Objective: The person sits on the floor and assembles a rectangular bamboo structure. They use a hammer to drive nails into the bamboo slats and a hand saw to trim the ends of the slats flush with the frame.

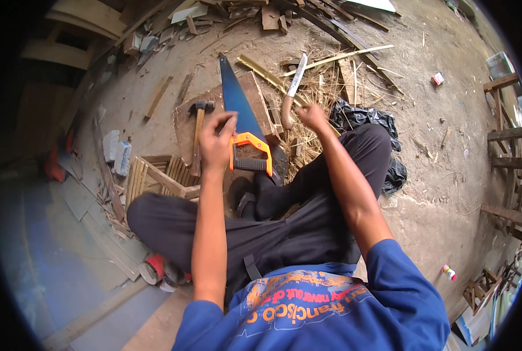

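My left hand (215,143) is raised just left of a handsaw, fingers loosely bent and apart, with nothing visible in them. The handsaw (244,108) has a blue blade and an orange and black handle. Left of it a hammer (198,126) lies with its dark head on a brown wooden board (182,120). My right hand (313,118) is closed beside a wooden-handled machete (296,79). A yellowish bamboo strip (262,71) runs under the machete's blade, and its near end reaches my right fist. Whether the fingers grip it is hidden.
Shavings (305,140) and a black plastic bag (363,114) lie by my right knee. A slatted wooden piece (158,175) sits by my left knee. Scrap wood (270,17) is piled at the back; a wooden rack (507,134) stands far right.
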A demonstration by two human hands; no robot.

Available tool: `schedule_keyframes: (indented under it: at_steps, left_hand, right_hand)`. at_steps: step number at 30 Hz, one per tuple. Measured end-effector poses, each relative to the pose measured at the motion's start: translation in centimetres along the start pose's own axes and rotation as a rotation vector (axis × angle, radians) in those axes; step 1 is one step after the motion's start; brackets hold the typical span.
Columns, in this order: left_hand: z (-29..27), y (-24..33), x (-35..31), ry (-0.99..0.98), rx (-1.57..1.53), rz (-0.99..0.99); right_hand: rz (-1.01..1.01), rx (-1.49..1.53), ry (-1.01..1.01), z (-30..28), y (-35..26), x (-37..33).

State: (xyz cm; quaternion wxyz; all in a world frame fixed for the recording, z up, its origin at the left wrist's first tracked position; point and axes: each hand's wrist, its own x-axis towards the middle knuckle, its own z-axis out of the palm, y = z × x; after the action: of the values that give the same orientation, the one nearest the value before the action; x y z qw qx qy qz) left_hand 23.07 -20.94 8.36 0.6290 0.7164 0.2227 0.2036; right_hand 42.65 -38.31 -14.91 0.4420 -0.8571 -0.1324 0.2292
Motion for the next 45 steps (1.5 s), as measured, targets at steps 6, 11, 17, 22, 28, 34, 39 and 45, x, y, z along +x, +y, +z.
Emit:
schedule_keyframes:
  at_steps: [6,11,17,22,28,34,39,45]
  left_hand:
    - [-4.7,-4.6,-5.2,0.239,-0.307,-0.085]
    - [-6.6,-4.2,-5.5,0.308,-0.307,-0.001]
    - [-9.1,-4.9,-8.9,0.521,-0.108,-0.101]
    - [-10.9,-5.6,-7.2,0.584,-0.055,-0.031]
    - [-12.0,-6.7,-3.8,0.521,0.443,0.054]
    - [-12.7,-11.7,-3.8,0.399,0.784,0.113]
    - [-12.2,-13.5,-3.5,0.458,0.792,0.171]
    - [-12.4,-13.1,-4.6,0.498,0.796,0.192]
  right_hand:
    - [-0.138,-0.032,0.143,6.1,-0.6,-0.4]
    - [-0.068,-0.181,0.126,9.4,0.3,3.6]
    - [0.174,-0.23,-0.004,11.1,-1.0,4.6]
    - [0.108,-0.052,0.126,7.6,-5.9,2.6]
    - [-0.146,0.079,0.073,1.6,-15.4,-2.7]
    - [-0.536,-0.178,0.038,3.2,-17.4,-6.5]
    - [-0.785,-0.267,0.112,4.5,-16.6,-7.1]
    - [-0.825,-0.357,0.293,5.5,-20.2,-9.4]
